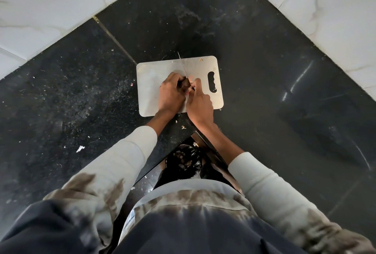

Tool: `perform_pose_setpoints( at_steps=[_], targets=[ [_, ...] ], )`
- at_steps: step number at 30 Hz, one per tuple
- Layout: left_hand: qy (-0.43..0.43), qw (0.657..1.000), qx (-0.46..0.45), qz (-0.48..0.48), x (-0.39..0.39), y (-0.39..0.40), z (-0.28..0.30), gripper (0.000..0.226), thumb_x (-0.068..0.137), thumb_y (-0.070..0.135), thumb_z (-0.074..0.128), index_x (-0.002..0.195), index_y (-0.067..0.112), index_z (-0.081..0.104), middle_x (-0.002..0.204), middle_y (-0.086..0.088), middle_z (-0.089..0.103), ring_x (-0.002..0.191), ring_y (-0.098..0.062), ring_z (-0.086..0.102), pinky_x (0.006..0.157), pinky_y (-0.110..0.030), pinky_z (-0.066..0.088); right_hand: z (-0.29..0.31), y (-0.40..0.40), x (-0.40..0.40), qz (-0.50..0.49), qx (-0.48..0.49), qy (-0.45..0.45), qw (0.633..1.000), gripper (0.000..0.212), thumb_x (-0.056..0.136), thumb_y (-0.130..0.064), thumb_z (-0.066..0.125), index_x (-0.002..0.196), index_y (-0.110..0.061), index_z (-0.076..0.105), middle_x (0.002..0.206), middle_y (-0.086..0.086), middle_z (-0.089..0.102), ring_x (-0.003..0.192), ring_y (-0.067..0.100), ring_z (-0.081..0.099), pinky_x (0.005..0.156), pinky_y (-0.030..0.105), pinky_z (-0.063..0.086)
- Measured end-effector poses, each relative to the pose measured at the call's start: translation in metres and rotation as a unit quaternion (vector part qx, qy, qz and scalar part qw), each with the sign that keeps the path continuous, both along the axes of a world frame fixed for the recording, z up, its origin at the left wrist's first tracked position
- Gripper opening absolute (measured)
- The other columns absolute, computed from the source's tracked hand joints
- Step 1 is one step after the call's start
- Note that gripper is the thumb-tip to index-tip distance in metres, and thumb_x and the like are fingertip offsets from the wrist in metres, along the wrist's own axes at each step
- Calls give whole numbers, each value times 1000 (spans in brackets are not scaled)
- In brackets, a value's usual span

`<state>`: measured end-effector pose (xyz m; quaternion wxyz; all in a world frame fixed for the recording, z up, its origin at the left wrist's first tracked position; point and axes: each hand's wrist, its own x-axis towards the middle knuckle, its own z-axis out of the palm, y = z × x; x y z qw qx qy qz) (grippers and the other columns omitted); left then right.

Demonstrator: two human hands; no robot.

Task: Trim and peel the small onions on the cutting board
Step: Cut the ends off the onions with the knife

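Note:
A steel cutting board (152, 87) with a handle slot lies on the black granite counter (254, 74). My left hand (171, 95) grips the dark handle of a knife (182, 64); its thin blade points away from me across the board. My right hand (200, 107) is pressed up against the left, and its fingertips pinch a small pinkish onion (187, 91) right by the knife handle. The onion is mostly hidden between my fingers. No other onions show on the board.
Peel scraps (80, 148) dot the counter to the left and near its front edge. A bin lined with a black bag (184, 160) holding peels stands below the counter corner. White marble-tiled walls (50, 9) enclose the counter on both sides.

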<state>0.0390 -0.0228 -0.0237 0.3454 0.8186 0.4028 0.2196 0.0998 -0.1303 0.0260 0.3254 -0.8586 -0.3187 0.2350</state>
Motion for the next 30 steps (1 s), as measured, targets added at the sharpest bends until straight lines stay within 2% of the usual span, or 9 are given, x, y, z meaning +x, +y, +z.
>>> perform_pose_setpoints(
  at_steps=[3,6,10,15,17,19,22,26,30],
  targets=[
    [-20,1000,-13,8,0,-3,2,11,87,5,73,97,9,70,100,-1,71,80,-17,65,71,-37,58,-4,-13,-1,-26,20,48,998,12,113,-20,43,124,-23,39,61,0,54,54,31,56,52,48,44],
    [-29,999,-18,19,6,0,6,15,86,0,70,97,10,69,100,2,71,83,-15,65,73,-32,57,-10,-27,2,-32,53,62,996,4,114,-18,42,118,-17,42,56,-5,48,43,21,47,46,36,34],
    [-22,999,-20,15,5,-3,8,12,86,3,67,97,8,70,100,-1,71,84,-16,64,74,-30,56,-22,-22,8,-29,62,79,995,3,114,-17,42,117,-17,41,57,3,51,42,29,48,43,36,34],
    [-14,999,-28,16,0,-7,6,18,83,10,60,98,7,70,100,-2,72,87,-19,66,78,-38,58,-29,-36,-4,-25,56,66,996,5,114,-13,42,119,-11,43,55,-10,43,39,10,43,44,27,28],
    [-14,999,-33,21,0,-10,8,20,80,5,61,97,7,70,100,-2,72,88,-19,66,79,-40,59,-32,-39,-6,-18,48,64,997,6,113,-11,42,119,-10,43,56,-12,43,41,9,45,47,30,29],
    [-17,999,-35,25,2,-5,11,18,82,4,63,98,7,71,101,-2,73,88,-19,67,80,-37,59,-30,-24,1,-17,38,66,997,10,112,-11,43,122,-12,43,56,-5,49,43,13,48,50,34,31],
    [-13,999,-32,20,1,0,10,17,86,0,67,100,8,71,102,-2,73,89,-18,67,79,-34,59,-30,-18,0,-20,26,61,998,13,111,-10,43,124,-12,43,62,3,56,49,27,52,52,36,34],
    [7,999,-32,16,0,-11,7,32,80,-12,63,103,9,70,108,-1,72,95,-16,66,86,-30,58,-35,-59,-19,-19,24,24,999,7,112,-12,43,119,-13,44,82,6,70,56,22,53,59,36,41],
    [-1,999,-25,21,8,2,11,28,82,-9,65,101,10,69,105,-2,72,93,-17,67,82,-27,57,-36,-25,-5,-36,35,33,998,7,112,-14,42,119,-14,42,66,1,57,56,26,54,60,39,40]
  ],
)
